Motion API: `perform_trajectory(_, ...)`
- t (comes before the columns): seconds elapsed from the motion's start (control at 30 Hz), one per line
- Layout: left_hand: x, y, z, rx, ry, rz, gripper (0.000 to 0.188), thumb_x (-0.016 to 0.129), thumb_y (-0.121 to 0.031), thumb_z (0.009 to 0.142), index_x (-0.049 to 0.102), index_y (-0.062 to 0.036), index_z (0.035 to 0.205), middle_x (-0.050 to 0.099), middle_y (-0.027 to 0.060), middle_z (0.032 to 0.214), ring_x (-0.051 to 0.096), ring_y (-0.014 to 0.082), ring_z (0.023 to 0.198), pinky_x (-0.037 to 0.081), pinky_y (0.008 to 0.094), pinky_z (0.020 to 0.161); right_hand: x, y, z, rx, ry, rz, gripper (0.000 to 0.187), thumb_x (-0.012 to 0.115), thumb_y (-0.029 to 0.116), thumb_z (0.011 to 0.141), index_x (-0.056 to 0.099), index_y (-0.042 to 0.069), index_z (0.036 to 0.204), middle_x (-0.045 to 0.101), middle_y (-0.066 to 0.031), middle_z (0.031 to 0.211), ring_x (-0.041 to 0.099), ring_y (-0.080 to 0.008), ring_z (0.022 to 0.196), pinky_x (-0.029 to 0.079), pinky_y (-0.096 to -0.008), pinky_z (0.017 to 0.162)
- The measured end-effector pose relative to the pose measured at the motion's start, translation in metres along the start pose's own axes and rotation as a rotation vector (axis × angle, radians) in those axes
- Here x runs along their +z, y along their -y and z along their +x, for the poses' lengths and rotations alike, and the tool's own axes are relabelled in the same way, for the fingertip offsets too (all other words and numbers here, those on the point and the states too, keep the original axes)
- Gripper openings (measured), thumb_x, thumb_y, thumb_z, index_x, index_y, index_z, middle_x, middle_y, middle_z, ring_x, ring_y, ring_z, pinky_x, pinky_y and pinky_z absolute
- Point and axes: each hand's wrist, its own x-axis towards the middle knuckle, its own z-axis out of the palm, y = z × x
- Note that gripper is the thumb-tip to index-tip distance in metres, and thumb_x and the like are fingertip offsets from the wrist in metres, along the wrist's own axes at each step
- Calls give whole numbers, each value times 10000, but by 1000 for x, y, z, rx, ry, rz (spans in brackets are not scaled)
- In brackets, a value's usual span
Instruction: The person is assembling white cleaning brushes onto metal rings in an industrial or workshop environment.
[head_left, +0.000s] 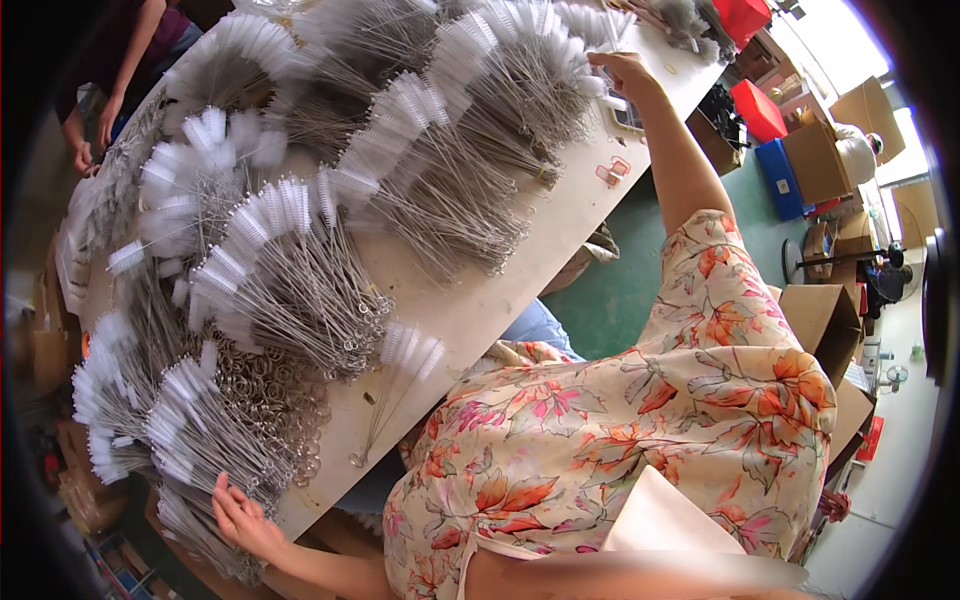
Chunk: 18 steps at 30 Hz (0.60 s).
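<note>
My left hand (245, 518) is at the lower left with its fingers stretched out. Its fingertips are beside a heap of wire-handled brushes (205, 430) with white bristle heads, and I see nothing in its grasp. At the far right end of the table my right hand (628, 75) reaches out with the index finger extended and the others partly curled. That fingertip is close to the bristle ends of another brush bundle (500, 110); whether it touches them I cannot tell. A few brushes (400, 360) lie apart near the table's front edge, their handles toward me.
Brush bundles cover much of the white table (470, 300). Loose metal rings (270, 390) are heaped near its left side. A phone-like object (626, 114) and a small pinkish-orange item (613, 171) lie by the right edge. Another person's hands (95, 140) are at the far left. Boxes (815, 165) stand at right.
</note>
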Motion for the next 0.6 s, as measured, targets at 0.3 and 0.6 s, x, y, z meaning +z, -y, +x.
perform_trajectory(0.3, 10, 6, -9, 147, 51, -142, 302, 469, -219, 932, 562, 35, 1067, 416, -37, 703, 285, 11, 537, 212, 168, 448, 40, 120, -56, -975, -471, -513, 160, 613, 259, 718, 667, 109, 711, 615, -116, 661, 593, -268, 588, 485, -371, 572)
perform_trajectory(0.6, 31, -6, -27, 139, 135, -71, 262, 459, -169, 930, 592, 43, 1009, 402, -45, 666, 255, 6, 486, 181, 165, 415, 2, 209, -47, -1081, -414, 3, 173, 563, 187, 829, 608, 29, 775, 578, -41, 670, 551, -96, 596, 453, -241, 543)
